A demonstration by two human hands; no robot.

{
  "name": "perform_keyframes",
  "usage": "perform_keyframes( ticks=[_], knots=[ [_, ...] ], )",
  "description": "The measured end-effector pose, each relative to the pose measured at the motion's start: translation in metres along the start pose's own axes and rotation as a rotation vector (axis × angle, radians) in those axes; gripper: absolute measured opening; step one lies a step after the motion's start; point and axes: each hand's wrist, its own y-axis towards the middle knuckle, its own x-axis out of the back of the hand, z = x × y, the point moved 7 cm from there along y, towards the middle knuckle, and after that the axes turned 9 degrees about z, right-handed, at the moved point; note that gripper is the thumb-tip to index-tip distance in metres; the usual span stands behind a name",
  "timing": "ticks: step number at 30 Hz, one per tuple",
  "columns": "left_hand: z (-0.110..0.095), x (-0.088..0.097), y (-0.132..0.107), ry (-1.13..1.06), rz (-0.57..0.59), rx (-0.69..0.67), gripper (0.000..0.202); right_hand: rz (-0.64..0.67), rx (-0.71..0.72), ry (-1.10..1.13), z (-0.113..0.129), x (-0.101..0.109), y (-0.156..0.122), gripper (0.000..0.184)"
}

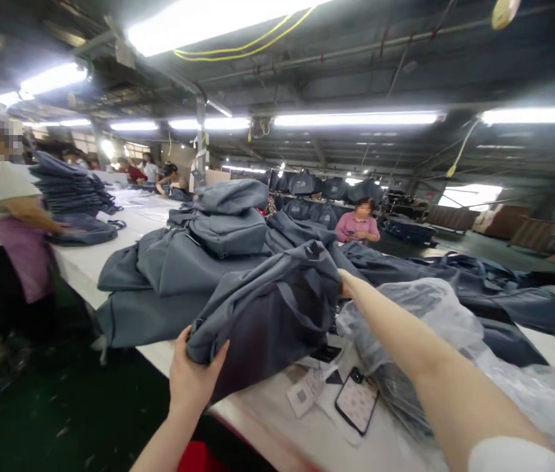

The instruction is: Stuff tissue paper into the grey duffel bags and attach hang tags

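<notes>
I hold a grey fabric bag above the near edge of a long white table. My left hand grips the bag's lower left corner, thumb over the cloth. My right hand reaches into the bag's far upper side; its fingers are buried in the fabric. Behind the bag rises a heap of similar grey bags.
A phone and paper tags lie on the table under the bag, beside crumpled clear plastic wrap. A person in a purple apron stands left by a stack of folded bags. Another person in pink works behind.
</notes>
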Motion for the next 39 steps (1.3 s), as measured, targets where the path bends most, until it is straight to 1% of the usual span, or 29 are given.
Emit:
perform_keyframes(
  ticks=[1, 2, 4, 6, 8, 9, 10, 11, 13, 14, 15, 16, 18, 20, 22, 24, 26, 27, 28, 30, 32, 34, 36, 38, 39],
  knots=[
    [0.014, -0.006, -0.002, 0.041, 0.038, 0.03, 0.083, 0.038, -0.012, 0.039, -0.002, -0.013, 0.006, 0.034],
    [0.026, -0.009, -0.001, 0.079, 0.061, 0.051, 0.085, 0.063, -0.017, 0.084, -0.003, -0.022, 0.012, 0.039],
    [0.047, -0.012, 0.003, 0.134, 0.059, 0.053, 0.085, 0.076, -0.004, 0.154, 0.001, -0.029, 0.021, 0.054],
    [0.062, -0.013, 0.006, 0.175, 0.014, 0.026, 0.076, 0.04, 0.032, 0.187, 0.015, -0.027, 0.028, 0.06],
    [0.071, -0.014, 0.004, 0.221, -0.064, -0.032, 0.068, -0.032, 0.079, 0.187, 0.036, -0.02, 0.026, 0.054],
    [0.072, -0.015, 0.0, 0.254, -0.106, -0.087, 0.065, -0.079, 0.126, 0.173, 0.051, -0.017, 0.022, 0.048],
    [0.071, -0.017, -0.006, 0.293, -0.148, -0.159, 0.062, -0.134, 0.208, 0.144, 0.069, -0.014, 0.014, 0.043],
    [0.068, -0.019, -0.013, 0.337, -0.186, -0.248, 0.059, -0.192, 0.323, 0.101, 0.09, -0.013, 0.004, 0.041],
    [0.063, -0.024, -0.03, 0.419, -0.245, -0.429, 0.055, -0.3, 0.601, -0.006, 0.133, -0.013, -0.026, 0.042],
    [0.061, -0.026, -0.039, 0.455, -0.263, -0.504, 0.054, -0.332, 0.73, -0.063, 0.152, -0.016, -0.041, 0.045],
    [0.061, -0.029, -0.047, 0.487, -0.271, -0.565, 0.055, -0.343, 0.83, -0.116, 0.167, -0.02, -0.054, 0.049],
    [0.061, -0.031, -0.053, 0.516, -0.269, -0.613, 0.057, -0.33, 0.892, -0.158, 0.178, -0.025, -0.063, 0.055],
    [0.064, -0.034, -0.062, 0.549, -0.236, -0.671, 0.063, -0.244, 0.976, -0.252, 0.193, -0.034, -0.071, 0.064],
    [0.069, -0.033, -0.063, 0.537, -0.191, -0.662, 0.068, -0.147, 1.015, -0.338, 0.196, -0.042, -0.071, 0.062],
    [0.074, -0.026, -0.058, 0.484, -0.149, -0.589, 0.072, -0.1, 1.014, -0.388, 0.191, -0.046, -0.068, 0.051],
    [0.075, -0.017, -0.048, 0.387, -0.065, -0.519, 0.073, -0.113, 0.991, -0.407, 0.183, -0.047, -0.067, 0.041],
    [0.072, -0.006, -0.035, 0.225, 0.018, -0.47, 0.062, -0.142, 0.979, -0.412, 0.176, -0.048, -0.069, 0.036],
    [0.069, 0.002, -0.027, 0.139, 0.025, -0.434, 0.054, -0.154, 0.978, -0.411, 0.173, -0.049, -0.072, 0.034],
    [0.067, 0.011, -0.019, 0.07, 0.008, -0.388, 0.048, -0.163, 0.98, -0.411, 0.171, -0.049, -0.076, 0.033],
    [0.062, 0.028, -0.002, 0.002, -0.066, -0.27, 0.042, -0.174, 0.985, -0.409, 0.167, -0.049, -0.083, 0.032],
    [0.052, 0.039, 0.011, -0.049, -0.099, -0.195, 0.037, -0.174, 0.983, -0.414, 0.164, -0.049, -0.088, 0.033],
    [0.038, 0.047, 0.019, -0.13, -0.107, -0.187, 0.036, -0.173, 0.975, -0.416, 0.16, -0.047, -0.092, 0.035],
    [0.02, 0.053, 0.022, -0.177, -0.108, -0.223, 0.034, -0.176, 0.975, -0.406, 0.156, -0.046, -0.095, 0.036],
    [-0.005, 0.053, 0.021, -0.128, -0.07, -0.299, 0.03, -0.191, 0.984, -0.384, 0.151, -0.046, -0.099, 0.036],
    [-0.019, 0.051, 0.02, -0.074, -0.033, -0.351, 0.03, -0.206, 0.991, -0.369, 0.149, -0.045, -0.103, 0.036]
  ],
)
